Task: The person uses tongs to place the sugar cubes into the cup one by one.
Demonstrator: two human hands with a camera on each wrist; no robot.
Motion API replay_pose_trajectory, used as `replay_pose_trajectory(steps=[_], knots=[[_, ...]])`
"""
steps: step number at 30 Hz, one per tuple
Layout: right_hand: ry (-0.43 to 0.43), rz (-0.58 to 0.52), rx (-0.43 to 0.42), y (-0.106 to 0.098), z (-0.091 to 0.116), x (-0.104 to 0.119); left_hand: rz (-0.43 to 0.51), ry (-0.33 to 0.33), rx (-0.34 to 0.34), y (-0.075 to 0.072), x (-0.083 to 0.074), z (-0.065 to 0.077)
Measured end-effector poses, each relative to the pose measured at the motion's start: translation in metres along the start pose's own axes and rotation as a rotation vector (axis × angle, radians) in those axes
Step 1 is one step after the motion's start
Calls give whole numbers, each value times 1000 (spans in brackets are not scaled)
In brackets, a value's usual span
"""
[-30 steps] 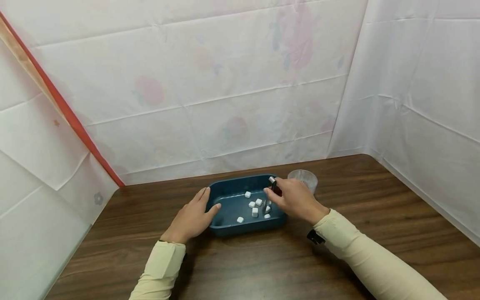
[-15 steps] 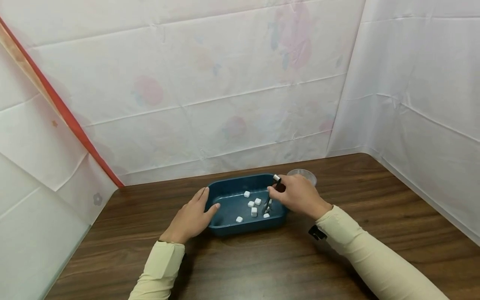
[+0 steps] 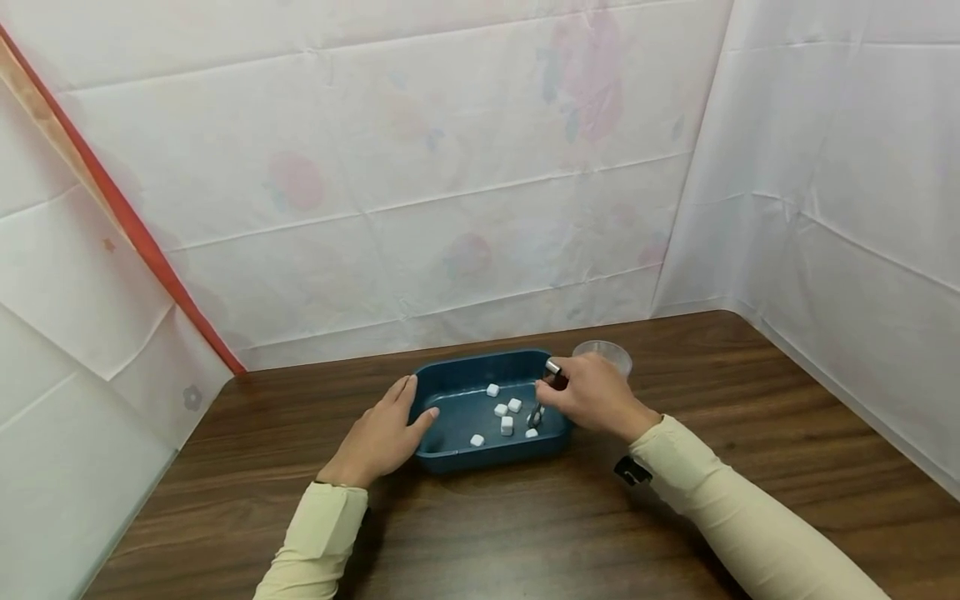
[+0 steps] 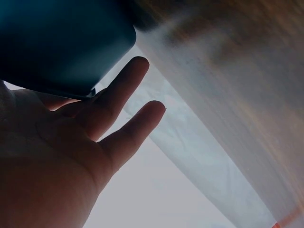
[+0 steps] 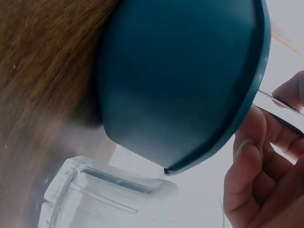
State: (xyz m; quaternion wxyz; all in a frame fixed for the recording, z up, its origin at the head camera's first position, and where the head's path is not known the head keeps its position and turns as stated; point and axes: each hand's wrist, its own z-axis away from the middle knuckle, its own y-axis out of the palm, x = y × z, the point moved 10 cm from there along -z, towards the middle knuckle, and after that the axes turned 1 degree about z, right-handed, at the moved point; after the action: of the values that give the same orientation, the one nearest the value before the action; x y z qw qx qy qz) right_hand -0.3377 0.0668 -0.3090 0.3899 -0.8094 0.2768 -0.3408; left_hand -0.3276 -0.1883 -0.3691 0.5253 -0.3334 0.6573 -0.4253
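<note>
Right hand (image 3: 600,398) pinches shiny metal tongs (image 3: 535,416) among white cubes (image 3: 507,426), left hand (image 3: 378,435) spread against the smooth blue tray (image 3: 491,456).

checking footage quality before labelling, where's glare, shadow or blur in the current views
Head: soft glare on the table before the blue tray; left wrist: left hand in shadow against washed-out white, table blurred; right wrist: clear cup hazy, one end fading into white.

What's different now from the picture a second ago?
The tweezers have tipped a little to the right at their top, held in the right hand. What their tips grip, if anything, is too small to tell. The left hand stays at the tray, and the tray, cup and most white cubes stay put.
</note>
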Motion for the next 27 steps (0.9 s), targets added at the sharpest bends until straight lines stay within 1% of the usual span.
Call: replay_pose_trajectory(steps=[7, 12, 15, 18, 22, 27], knots=[[-38, 6, -5, -2, 0, 8, 2, 3, -15, -3, -1, -1], [-41, 0, 5, 1, 0, 8, 1, -14, -1, -2, 1, -1], [-35, 4, -19, -2, 0, 7, -3, 3, -12, -5, -2, -3], [-54, 21, -44, -4, -1, 9, -8, 10, -26, -7, -2, -4], [-87, 43, -54, -2, -1, 12, -8, -2, -16, -5, 1, -1], [-91, 44, -57, -3, 2, 12, -1, 2, -10, -3, 0, 2]])
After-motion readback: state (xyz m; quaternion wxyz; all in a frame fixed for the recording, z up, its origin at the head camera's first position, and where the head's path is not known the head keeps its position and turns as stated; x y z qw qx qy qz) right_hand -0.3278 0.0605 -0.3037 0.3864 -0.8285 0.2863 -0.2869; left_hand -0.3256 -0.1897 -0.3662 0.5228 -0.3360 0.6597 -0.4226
